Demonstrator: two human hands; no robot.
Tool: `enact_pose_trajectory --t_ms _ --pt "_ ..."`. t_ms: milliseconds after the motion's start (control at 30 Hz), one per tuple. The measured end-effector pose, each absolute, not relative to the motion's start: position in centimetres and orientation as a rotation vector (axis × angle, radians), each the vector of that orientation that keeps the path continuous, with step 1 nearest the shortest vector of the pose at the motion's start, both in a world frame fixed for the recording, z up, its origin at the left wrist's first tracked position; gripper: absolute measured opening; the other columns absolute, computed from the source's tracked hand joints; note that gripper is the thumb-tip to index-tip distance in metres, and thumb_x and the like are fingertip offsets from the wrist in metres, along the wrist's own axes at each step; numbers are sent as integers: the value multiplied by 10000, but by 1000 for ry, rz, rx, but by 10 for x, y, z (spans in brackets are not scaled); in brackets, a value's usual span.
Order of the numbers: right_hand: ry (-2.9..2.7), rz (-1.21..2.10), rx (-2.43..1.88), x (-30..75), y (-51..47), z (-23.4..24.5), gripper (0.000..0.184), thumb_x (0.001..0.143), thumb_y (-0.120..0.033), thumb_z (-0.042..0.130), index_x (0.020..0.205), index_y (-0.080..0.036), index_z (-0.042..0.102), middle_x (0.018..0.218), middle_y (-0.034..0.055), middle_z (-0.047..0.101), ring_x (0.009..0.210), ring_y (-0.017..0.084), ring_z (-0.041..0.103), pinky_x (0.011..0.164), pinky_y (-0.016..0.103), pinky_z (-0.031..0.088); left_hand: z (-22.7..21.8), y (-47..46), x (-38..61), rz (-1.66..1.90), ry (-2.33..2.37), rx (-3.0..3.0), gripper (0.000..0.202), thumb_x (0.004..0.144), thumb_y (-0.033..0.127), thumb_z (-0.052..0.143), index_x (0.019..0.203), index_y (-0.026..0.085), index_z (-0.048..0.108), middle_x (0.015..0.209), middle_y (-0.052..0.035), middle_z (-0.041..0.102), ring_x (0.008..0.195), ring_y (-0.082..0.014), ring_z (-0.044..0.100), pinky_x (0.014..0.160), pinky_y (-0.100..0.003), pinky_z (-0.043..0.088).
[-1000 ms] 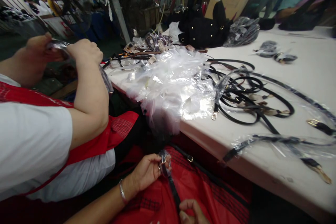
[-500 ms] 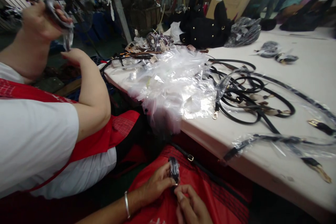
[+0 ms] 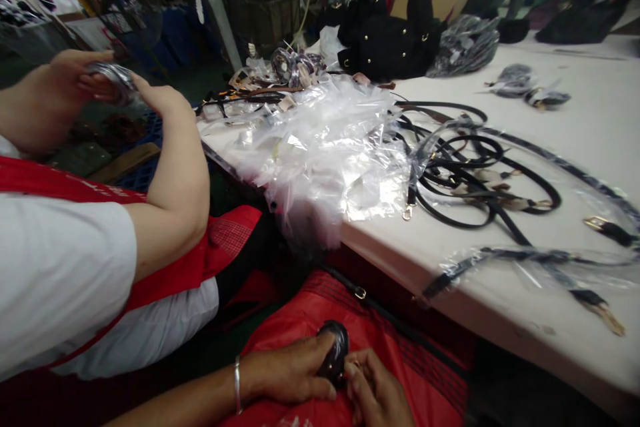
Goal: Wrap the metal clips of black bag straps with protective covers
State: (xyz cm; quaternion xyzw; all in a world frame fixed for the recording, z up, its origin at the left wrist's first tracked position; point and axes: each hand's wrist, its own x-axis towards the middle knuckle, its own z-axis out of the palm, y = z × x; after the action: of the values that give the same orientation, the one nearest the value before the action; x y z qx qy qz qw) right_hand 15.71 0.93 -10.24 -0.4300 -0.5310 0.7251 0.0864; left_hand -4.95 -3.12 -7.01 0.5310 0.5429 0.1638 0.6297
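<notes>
Over the red apron (image 3: 280, 320) on my lap, a coiled black strap (image 3: 339, 349) in shiny clear plastic is gripped by my left hand (image 3: 300, 368), its thumb pressed along the coil. My right hand (image 3: 376, 390) pinches at the coil's right edge, where a small metal glint shows; the exact piece between its fingertips is partly hidden. A silver bangle (image 3: 237, 383) circles my left wrist. Beside my lap, a black strap with a gold buckle (image 3: 360, 292) hangs below the table edge.
Clear plastic sleeves (image 3: 320, 153) are heaped at the corner of the white table (image 3: 500, 320). Loose black straps (image 3: 493, 213) and bagged straps (image 3: 555, 257) lie to the right. Black bags (image 3: 385, 47) stand behind. At left, a co-worker's hands (image 3: 107, 80) hold another wrapped coil.
The coil in my left hand has turned to show its broader side and dropped slightly, my right fingers staying at its edge. The co-worker's hands have come together around their coil.
</notes>
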Motion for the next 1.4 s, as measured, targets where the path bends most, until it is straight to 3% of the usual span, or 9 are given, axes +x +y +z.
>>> enact_pose_trajectory --t_ms 100,167,267,333,433,600,1033,1400 --pt "-1719 2071 -1248 163 23 -93 398 920 -590 501 825 -210 567 705 16 617 590 156 585 542 260 464 -67 -27 -48 349 1177 1408 327 784 306 670 1048 229 494 946 -21 548 783 -208 539 660 -271 403" --pt "-1745 1999 -1249 163 35 -87 324 929 -537 516 943 -226 606 910 58 678 813 214 651 712 314 527 -66 -24 -45 355 1121 1560 339 787 291 643 1082 227 491 957 -34 560 781 -218 558 672 -281 418" --pt "-1785 1929 -1243 156 51 -86 325 933 -484 524 1146 -262 627 1179 71 660 1085 260 613 919 378 485 -63 -19 -38 255 1086 1755 303 770 257 610 1051 208 504 894 -50 579 696 -220 559 609 -293 405" --pt "-1801 2063 -1140 149 58 -91 300 923 -434 541 1116 -247 676 1181 66 676 1139 266 593 996 396 424 -63 -16 -33 181 1075 1838 249 750 238 598 981 203 512 831 -48 576 635 -216 545 563 -299 387" --pt "-1722 2306 -1036 142 60 -102 263 887 -371 558 1006 -206 726 1039 61 729 1030 255 646 932 372 447 -64 -13 -28 147 1057 1890 213 737 248 602 920 211 499 769 -33 556 593 -209 528 534 -299 376" --pt "-1603 2379 -1068 147 53 -116 242 832 -338 573 929 -163 709 910 53 725 876 215 658 781 310 462 -64 -12 -26 92 981 1846 212 714 219 599 882 221 469 757 -24 539 593 -198 517 519 -295 355" --pt "-1516 2506 -1021 159 46 -124 200 780 -288 591 836 -157 731 784 19 717 730 161 630 699 270 425 -77 -33 -19 197 1024 1786 262 760 247 603 997 228 495 859 -18 579 667 -192 536 590 -293 376" --pt "-1272 2583 -1066 158 39 -131 267 749 -423 682 763 -156 674 699 -11 653 638 128 566 662 255 397 -68 -39 -18 235 1113 1602 293 787 255 595 1067 213 517 1010 -76 641 858 -259 613 762 -321 463"
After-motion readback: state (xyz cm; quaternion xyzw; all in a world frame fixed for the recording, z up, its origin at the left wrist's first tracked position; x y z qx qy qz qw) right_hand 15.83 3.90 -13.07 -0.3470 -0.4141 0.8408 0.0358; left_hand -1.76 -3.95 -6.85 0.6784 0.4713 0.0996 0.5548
